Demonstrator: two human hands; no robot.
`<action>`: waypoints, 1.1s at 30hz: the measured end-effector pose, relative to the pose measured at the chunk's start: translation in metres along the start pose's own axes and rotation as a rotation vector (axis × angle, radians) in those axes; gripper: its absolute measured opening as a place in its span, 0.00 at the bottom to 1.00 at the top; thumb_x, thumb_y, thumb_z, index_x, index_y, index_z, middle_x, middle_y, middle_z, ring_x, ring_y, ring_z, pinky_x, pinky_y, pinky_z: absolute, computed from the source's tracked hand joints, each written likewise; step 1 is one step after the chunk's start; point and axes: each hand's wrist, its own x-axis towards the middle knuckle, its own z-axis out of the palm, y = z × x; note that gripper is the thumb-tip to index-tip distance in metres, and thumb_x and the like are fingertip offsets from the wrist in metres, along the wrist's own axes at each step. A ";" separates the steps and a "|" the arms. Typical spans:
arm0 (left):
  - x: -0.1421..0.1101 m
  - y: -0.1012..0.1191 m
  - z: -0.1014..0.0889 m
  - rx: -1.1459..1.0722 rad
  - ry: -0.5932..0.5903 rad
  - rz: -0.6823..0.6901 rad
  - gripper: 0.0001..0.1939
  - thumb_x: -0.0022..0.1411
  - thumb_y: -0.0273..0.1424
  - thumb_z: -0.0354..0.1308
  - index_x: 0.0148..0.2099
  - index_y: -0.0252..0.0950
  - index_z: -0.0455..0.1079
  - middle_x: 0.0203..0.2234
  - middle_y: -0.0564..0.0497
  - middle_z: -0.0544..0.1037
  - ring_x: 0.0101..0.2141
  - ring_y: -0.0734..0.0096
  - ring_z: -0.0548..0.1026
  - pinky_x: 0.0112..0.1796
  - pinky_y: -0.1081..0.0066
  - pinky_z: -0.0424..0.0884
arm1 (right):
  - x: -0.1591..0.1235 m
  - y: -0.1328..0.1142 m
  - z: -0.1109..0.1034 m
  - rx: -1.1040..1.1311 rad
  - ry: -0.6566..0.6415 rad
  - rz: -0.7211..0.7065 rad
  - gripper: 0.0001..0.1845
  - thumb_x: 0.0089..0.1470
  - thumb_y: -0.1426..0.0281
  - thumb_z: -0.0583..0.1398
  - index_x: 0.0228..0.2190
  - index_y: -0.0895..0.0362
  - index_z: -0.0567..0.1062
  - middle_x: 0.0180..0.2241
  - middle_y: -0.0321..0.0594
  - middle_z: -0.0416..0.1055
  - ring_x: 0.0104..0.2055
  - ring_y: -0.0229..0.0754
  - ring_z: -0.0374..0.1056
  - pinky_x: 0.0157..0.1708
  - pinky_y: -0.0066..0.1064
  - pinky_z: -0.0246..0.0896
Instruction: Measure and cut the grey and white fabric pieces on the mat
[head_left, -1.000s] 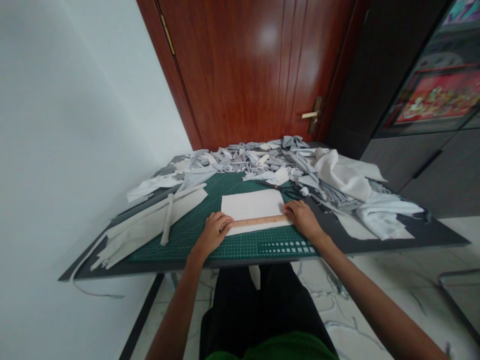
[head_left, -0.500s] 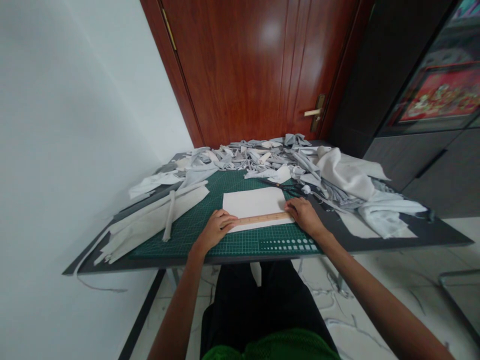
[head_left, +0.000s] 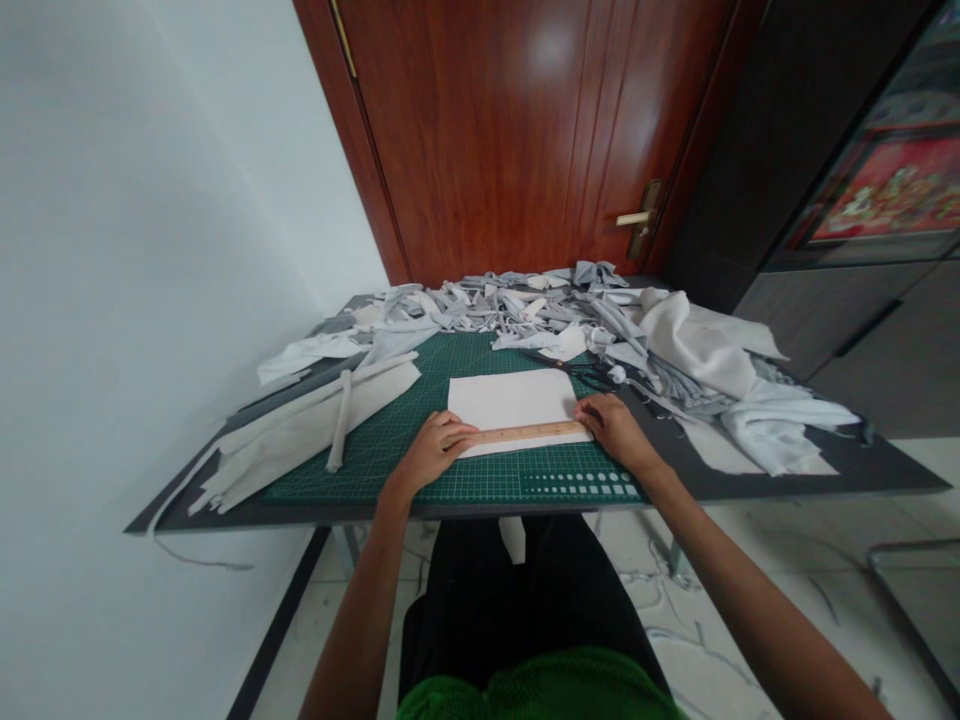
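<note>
A wooden ruler (head_left: pixel 528 432) lies across the lower part of a white rectangular piece of cloth (head_left: pixel 513 398), on a green cutting mat (head_left: pixel 386 440). My left hand (head_left: pixel 433 452) closes on the ruler's left end, fingers together. At the other end, my right hand (head_left: pixel 616 430) has its fingers curled on the ruler and the cloth's right edge. Just beyond the cloth's upper right corner rest black-handled scissors (head_left: pixel 589 373). Parts of the ruler's ends are hidden under the fingers.
Fabric scraps (head_left: pixel 517 305) are heaped along the back of the dark table (head_left: pixel 757 487). Long cream cloth strips (head_left: pixel 315 430) lie at the left, with a narrow rolled strip (head_left: pixel 340 420) over them. Crumpled white cloth (head_left: pixel 705 345) is piled at the right. A wooden door (head_left: pixel 517 130) stands behind.
The camera view has shifted slightly. Both hands stay at the ruler's ends, and the ruler and cloth show no clear movement on the mat.
</note>
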 end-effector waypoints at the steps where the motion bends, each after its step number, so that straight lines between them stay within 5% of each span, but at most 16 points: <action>1: 0.000 0.001 0.000 0.004 -0.002 0.004 0.13 0.73 0.39 0.57 0.50 0.43 0.81 0.42 0.47 0.77 0.46 0.60 0.72 0.51 0.60 0.69 | 0.000 -0.001 -0.001 -0.006 0.003 -0.003 0.08 0.64 0.69 0.59 0.33 0.53 0.78 0.35 0.45 0.79 0.40 0.52 0.70 0.44 0.42 0.64; 8: 0.002 0.003 -0.002 0.008 -0.013 -0.004 0.18 0.76 0.36 0.49 0.51 0.41 0.81 0.41 0.47 0.77 0.45 0.60 0.72 0.50 0.60 0.69 | -0.002 -0.005 -0.005 0.067 -0.011 -0.011 0.08 0.65 0.68 0.59 0.34 0.52 0.78 0.35 0.44 0.79 0.42 0.52 0.71 0.45 0.43 0.66; 33: 0.004 0.003 -0.002 0.007 -0.017 -0.007 0.16 0.76 0.35 0.50 0.48 0.41 0.81 0.41 0.47 0.80 0.45 0.60 0.74 0.51 0.59 0.67 | -0.004 -0.005 -0.008 0.128 -0.012 0.024 0.10 0.65 0.65 0.59 0.34 0.52 0.78 0.36 0.44 0.80 0.42 0.52 0.74 0.46 0.42 0.68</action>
